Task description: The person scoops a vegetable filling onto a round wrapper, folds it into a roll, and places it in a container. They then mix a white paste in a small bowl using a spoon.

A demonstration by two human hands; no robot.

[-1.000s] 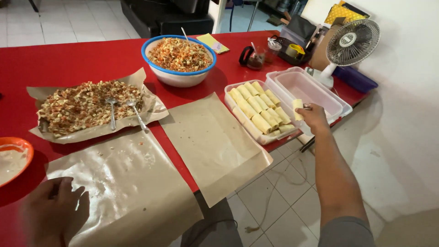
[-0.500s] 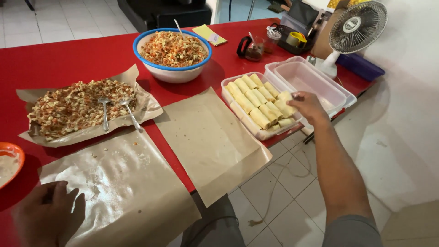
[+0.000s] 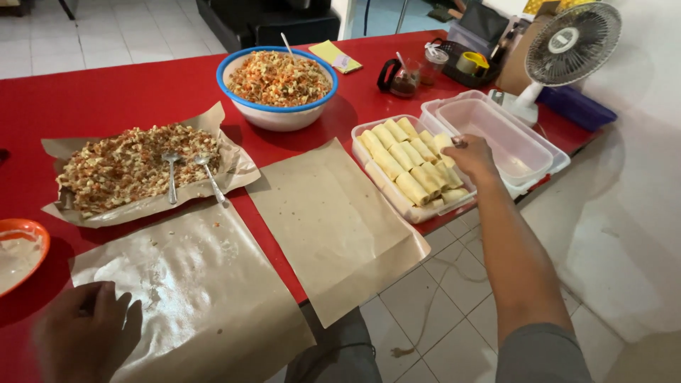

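Many rolls (image 3: 408, 167) under right hand (image 3: 469, 157)

On the table (image 3: 128, 92), the bowl (image 3: 277, 79) sits behind two sheets of paper (image 3: 333, 227), with a heap of filling (image 3: 128, 169) on its own paper to the left (two spoons (image 3: 191, 177) lie in it). Right of the bowl, rolls (image 3: 408, 167) lie in a tray (image 3: 397, 206); the right hand (image 3: 469, 157) rests over them. An empty container (image 3: 496, 138) stands further right, a fan (image 3: 567, 53) behind it. The left hand (image 3: 81, 333) presses the nearest sheet's left corner
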